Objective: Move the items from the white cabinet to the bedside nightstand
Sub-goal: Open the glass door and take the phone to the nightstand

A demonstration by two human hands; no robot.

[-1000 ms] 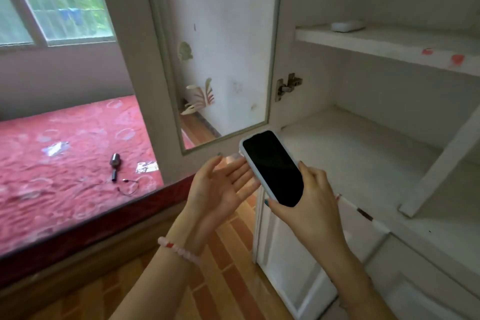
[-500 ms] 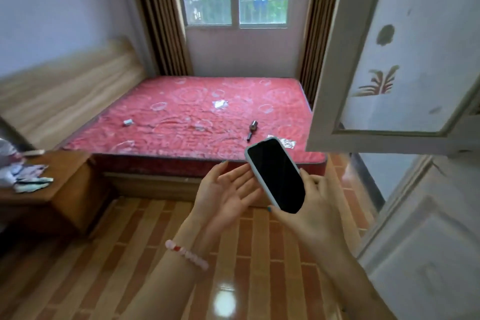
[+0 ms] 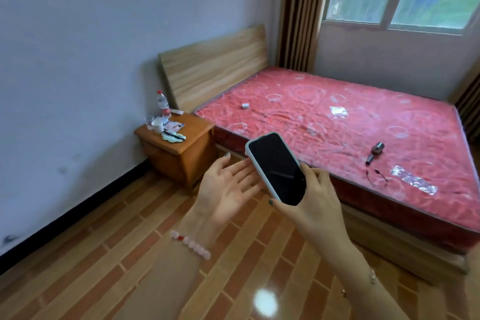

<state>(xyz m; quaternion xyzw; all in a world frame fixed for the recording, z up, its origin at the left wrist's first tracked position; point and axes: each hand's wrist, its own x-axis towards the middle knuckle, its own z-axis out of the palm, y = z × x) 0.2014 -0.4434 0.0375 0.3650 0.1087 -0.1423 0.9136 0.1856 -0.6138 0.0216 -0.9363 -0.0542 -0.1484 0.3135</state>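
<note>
One phone (image 3: 276, 167), two hands (image 3: 228, 189) (image 3: 315, 205), one nightstand (image 3: 197, 132), one bed (image 3: 337, 122), one bottle (image 3: 163, 104).

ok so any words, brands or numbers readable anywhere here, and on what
No text can be read.
phone in the right hand: screen dark, nothing shown.
bottle on the nightstand: red label, too small to read.
card on the nightstand: blurred.
foil wrappers on the bed: no legible print.

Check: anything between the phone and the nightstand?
Head view: only the open left hand beside the phone, then bare floor up to the nightstand.
</note>
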